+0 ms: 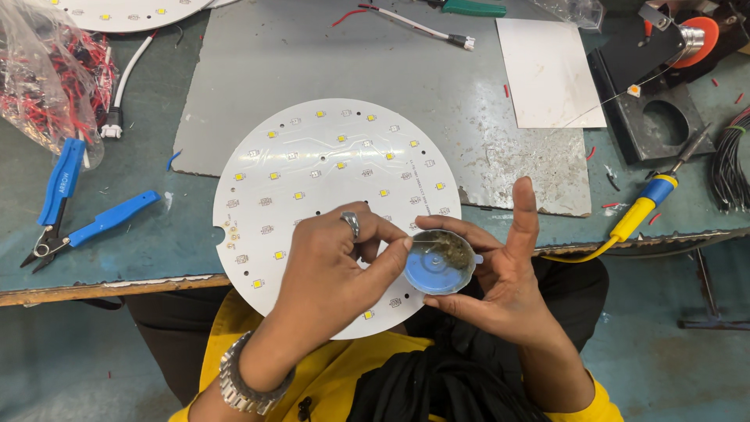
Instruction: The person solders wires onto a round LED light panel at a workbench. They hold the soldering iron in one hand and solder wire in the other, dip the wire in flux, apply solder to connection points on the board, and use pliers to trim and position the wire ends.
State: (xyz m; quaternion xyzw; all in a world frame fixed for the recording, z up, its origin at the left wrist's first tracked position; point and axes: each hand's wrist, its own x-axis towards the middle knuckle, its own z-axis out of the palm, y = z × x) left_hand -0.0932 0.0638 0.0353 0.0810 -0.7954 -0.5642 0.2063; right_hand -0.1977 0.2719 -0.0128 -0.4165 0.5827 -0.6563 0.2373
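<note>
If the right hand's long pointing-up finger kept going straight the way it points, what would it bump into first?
Probably the grey metal sheet on the bench. The right hand cups a small blue tin, and its raised finger points away from the person, over the sheet's scuffed corner. How high the finger is above it is unclear.

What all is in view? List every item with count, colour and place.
LED board: one, white, round, table centre.
Small tin: one, blue inside, between both hands.
Cutters: one, blue handles, table left.
Soldering iron: one, yellow and blue, right.
Metal sheet: one, grey, under the board.
White card: one, upper right.
Wire bag: one, clear, red wires, upper left.
Left hand: ringed, on the tin.
Right hand: cradles the tin.
</note>
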